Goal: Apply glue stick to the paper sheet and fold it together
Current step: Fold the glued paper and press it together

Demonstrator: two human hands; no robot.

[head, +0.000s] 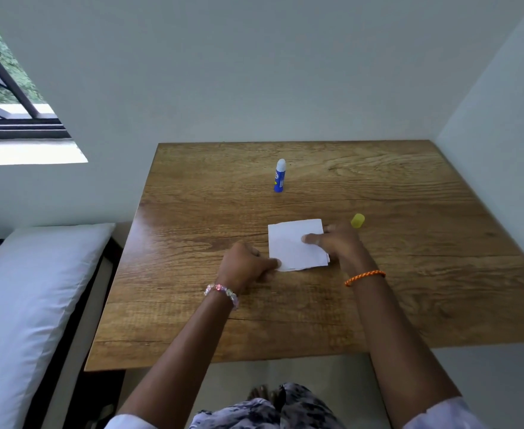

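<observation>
Paper sheet (296, 244), white and already folded down to a small square of several layers, lying flat near the middle of the wooden table (409, 289), layered edges showing along its near-right side. Right hand (336, 241) spread flat across the right half of it, fingers extended and pressing down, gripping nothing. Left hand (245, 264) loosely curled at the near-left corner, thumb and fingertips touching that corner, seemingly pinching or pinning it; hard to tell which. Blue glue stick (279, 176) standing upright well beyond the paper toward the wall, uncapped with the white glue exposed, untouched by either hand. Yellow cap (357, 220) lying on its side just beyond the right hand, apart from the stick.

Judged from the layout: gluing apparently done, folding in its closing stage, with pressure being put on the layers to seat the bond and sharpen the crease. Next move probably calls for a firm sweep of the flat right fingers across the square while the left keeps the corner from sliding, edges kept aligned so the layers do not skew. After that, likely recapping the stick, needing both cap and tube fetched from separate spots
</observation>
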